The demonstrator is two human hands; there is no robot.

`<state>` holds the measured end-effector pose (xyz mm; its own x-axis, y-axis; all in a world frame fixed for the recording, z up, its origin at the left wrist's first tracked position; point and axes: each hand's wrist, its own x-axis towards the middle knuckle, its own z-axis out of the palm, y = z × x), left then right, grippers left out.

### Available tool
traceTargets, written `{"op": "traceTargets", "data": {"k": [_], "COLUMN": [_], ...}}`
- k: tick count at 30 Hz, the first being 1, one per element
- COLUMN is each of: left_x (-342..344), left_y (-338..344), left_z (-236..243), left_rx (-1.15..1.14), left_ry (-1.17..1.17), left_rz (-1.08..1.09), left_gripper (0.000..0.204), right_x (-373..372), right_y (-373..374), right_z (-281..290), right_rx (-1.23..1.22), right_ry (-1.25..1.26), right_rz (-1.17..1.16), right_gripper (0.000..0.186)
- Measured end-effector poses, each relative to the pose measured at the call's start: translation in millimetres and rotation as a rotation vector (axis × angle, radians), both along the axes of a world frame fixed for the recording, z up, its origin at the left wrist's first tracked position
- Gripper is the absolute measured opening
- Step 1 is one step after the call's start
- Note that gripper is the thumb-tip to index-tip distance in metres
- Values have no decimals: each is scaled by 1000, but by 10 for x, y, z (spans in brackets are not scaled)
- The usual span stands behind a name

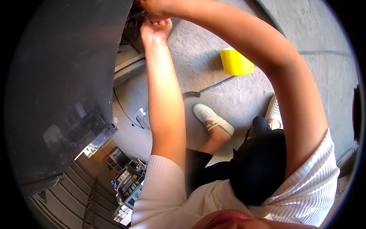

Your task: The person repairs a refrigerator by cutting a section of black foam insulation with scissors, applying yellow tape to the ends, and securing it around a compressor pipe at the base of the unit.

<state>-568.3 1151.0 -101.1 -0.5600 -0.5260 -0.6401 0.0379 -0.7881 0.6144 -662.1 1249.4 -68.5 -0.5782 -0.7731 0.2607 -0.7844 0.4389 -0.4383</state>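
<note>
Both my hands reach to the top of the view, at a dark opening beside a large black panel (65, 76). My left hand (155, 31) has its palm turned up and its fingers curled. Its thumb side goes into the opening among dark parts (131, 28), and what it grips there is hidden. Just above it, my right hand (154, 8) comes over from the right and nearly touches it. The upper edge cuts off its fingers, so their grip does not show. A metal frame edge (129, 66) runs below the opening.
A yellow roll of tape (237, 62) stands on the concrete floor (202, 45), near a dark cable (215, 84). A white plug or socket (140, 113) with a wire lies below the frame. Equipment with trays (127, 183) stands at the lower left. My shoes (213, 120) are on the floor.
</note>
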Motion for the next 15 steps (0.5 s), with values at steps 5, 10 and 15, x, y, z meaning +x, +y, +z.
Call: {"op": "traceTargets", "data": {"k": [5,10,15], "left_x": [-27,-48,-85], "left_y": [-4,-53,-47], "left_z": [-5,-45,-7], "left_rx": [-60,-123,-218], "left_ry": [-72,-118,-120], "left_rz": [-10,-14,-66], "left_gripper": [18,21,28], "right_x": [10,8,18], "right_y": [116,56,-64], "right_z": [136,97,40], "right_rx": [55,41,10], "right_ry": [-66,-81,-69], "right_rz": [30,45,26], "right_gripper": [37,37,35]}}
